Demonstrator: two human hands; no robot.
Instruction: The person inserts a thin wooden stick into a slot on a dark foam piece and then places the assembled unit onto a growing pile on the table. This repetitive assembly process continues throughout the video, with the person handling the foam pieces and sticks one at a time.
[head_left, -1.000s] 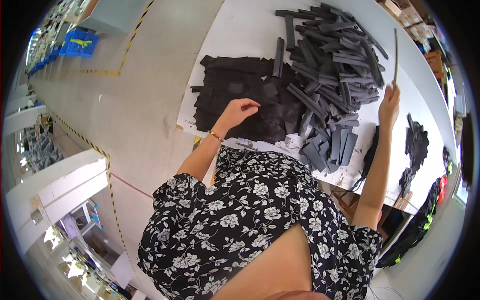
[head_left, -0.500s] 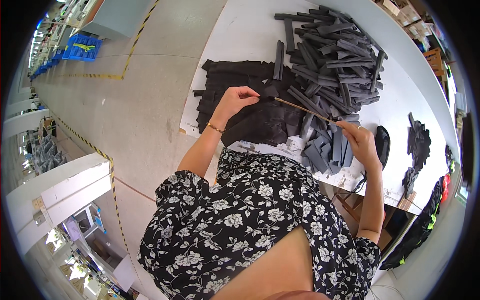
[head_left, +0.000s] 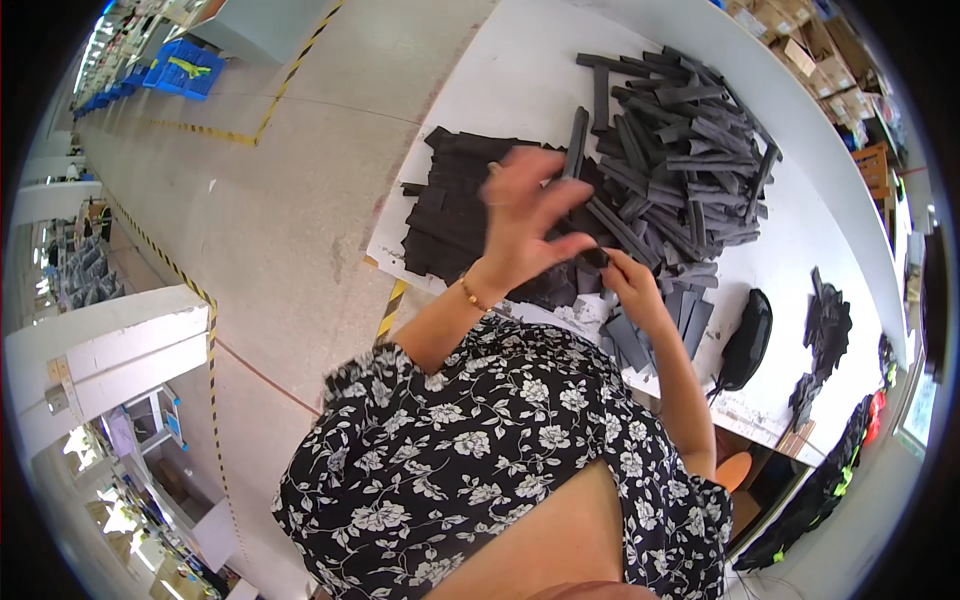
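My right hand (head_left: 634,287) is closed in a pinch on a small dark piece (head_left: 596,258), whose kind I cannot make out. Close to it, my left hand (head_left: 530,215) is lifted with the fingers spread and smeared by motion; its thumb points at the dark piece, and I cannot tell whether it touches. Beneath the left hand lies a layer of flat black fabric pieces (head_left: 455,205). Just beyond the right hand is a large heap of folded dark grey strips (head_left: 690,150), and flat grey strips (head_left: 690,312) lie partly hidden behind that hand. The thin stick is not visible.
A black rounded case (head_left: 745,340) sits on the white table (head_left: 500,75) to the right, with a small pile of black scraps (head_left: 826,330) beyond it. A low white wall (head_left: 840,190) edges the table. A blue crate (head_left: 185,70) stands far left on the floor.
My hands have come together from either side. The thin stick that ran from my right hand toward the left is out of sight. My left hand has left its pinch and spread its fingers.
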